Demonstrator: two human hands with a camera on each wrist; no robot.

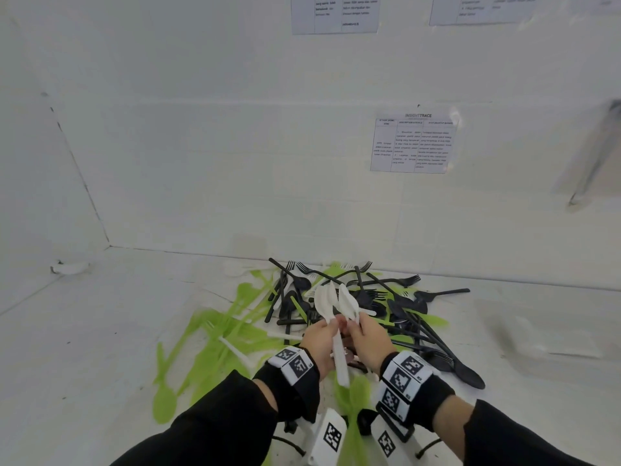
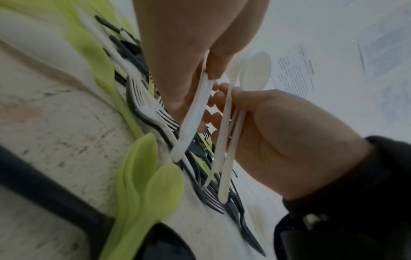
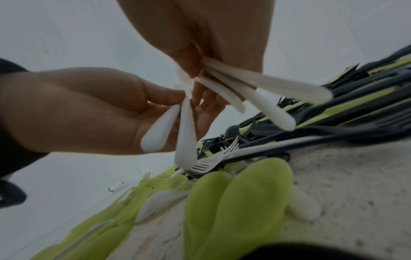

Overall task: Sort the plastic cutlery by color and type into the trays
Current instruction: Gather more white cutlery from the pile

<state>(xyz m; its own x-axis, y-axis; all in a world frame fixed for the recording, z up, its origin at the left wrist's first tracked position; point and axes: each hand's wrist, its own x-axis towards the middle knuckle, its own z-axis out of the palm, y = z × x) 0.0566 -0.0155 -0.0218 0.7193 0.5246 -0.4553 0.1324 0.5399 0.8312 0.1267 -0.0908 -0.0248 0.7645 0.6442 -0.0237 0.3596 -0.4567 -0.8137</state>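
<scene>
Both hands pinch fanned bunches of white spoons (image 1: 324, 302) above the mixed cutlery pile (image 1: 353, 307) at 12 o'clock, left hand (image 1: 317, 344) beside right hand (image 1: 369, 343); merging them, smooth handles may slip back into the pile

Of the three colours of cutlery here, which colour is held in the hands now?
The white spoons. Both the left hand and the right hand grip them by the handles, above the pile. The green cutlery and black cutlery lie on the surface.
</scene>
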